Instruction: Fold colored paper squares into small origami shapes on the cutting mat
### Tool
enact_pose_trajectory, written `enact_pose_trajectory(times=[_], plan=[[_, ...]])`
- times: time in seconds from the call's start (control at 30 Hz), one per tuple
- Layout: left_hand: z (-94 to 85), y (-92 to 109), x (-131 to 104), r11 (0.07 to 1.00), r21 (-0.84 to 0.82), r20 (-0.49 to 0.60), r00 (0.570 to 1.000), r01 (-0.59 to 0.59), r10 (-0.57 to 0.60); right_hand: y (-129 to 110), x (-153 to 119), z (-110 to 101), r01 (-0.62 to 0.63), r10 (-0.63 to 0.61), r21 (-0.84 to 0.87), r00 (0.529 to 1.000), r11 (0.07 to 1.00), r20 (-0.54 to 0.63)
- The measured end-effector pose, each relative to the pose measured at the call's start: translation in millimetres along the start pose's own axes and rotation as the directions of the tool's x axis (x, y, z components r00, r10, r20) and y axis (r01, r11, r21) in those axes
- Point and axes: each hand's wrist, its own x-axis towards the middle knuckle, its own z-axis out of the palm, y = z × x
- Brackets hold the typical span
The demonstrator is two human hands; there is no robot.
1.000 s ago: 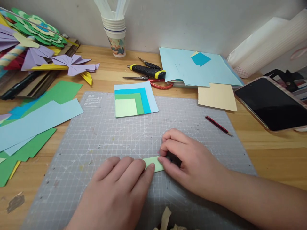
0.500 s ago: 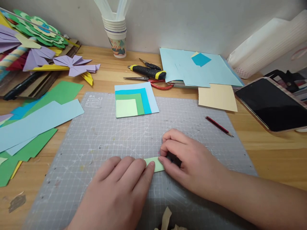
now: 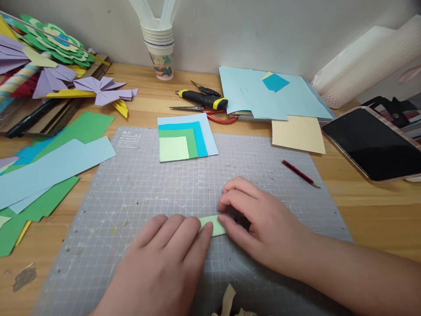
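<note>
A narrow folded strip of light green paper [image 3: 215,225] lies on the grey cutting mat [image 3: 138,184] in front of me. My left hand [image 3: 167,254] presses down on its left part, fingers bent close together and thumb on top. At the right end, my right hand [image 3: 256,219] holds the paper with its thumb at the edge and its other fingers curled over. Both hands hide parts of the strip. Farther back on the mat sits a stack of square papers [image 3: 174,148], light green, green, blue and pale blue, lined up at one corner.
A pencil [image 3: 300,174] lies on the mat's right side, near a tablet [image 3: 375,142]. Behind are a utility knife [image 3: 202,98], scissors [image 3: 187,108], paper cups [image 3: 161,57] and pale blue sheets [image 3: 276,103]. Paper strips [image 3: 55,169] and purple paper shapes [image 3: 100,90] cover the left.
Almost nothing differs. Both hands stay on the light green paper, with only a very slight shift of the right fingers.
</note>
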Motion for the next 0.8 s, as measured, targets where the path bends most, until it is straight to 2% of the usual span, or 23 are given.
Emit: enact_pose_trajectory(times=[0.1, 0.17, 0.27, 0.47, 0.7, 0.8], plan=[[-8.4, 0, 5, 0.996, -0.075, 0.084, 0.995, 0.058, -0.052, -2, -7, -2, 0.145, -0.146, -0.042, 0.989, 0.989, -0.036], [-11.8, 0, 7, 0.983, -0.141, 0.095, 0.99, 0.116, -0.104, -4, -12, -2, 0.262, -0.264, -0.087, 0.965, 0.961, -0.008], [-12.0, -2, 5, 0.969, -0.195, 0.098, 0.986, 0.151, -0.133, -8, -18, -1, 0.332, -0.328, -0.145, 0.943, 0.932, 0.049], [-8.1, -2, 3, 0.979, -0.156, 0.053, 0.991, 0.132, -0.125, -14, -22, 5, 0.317, -0.298, -0.216, 0.947, 0.923, 0.117], [-11.5, 0, 5, 0.983, -0.13, 0.04, 0.992, 0.126, -0.122, -23, -34, 3, 0.152, -0.156, -0.362, 0.988, 0.92, 0.02], [-9.1, 1, 4, 0.99, -0.086, 0.053, 0.993, 0.114, -0.11, -22, -36, 0, 0.151, -0.152, -0.41, 0.988, 0.899, 0.03]])
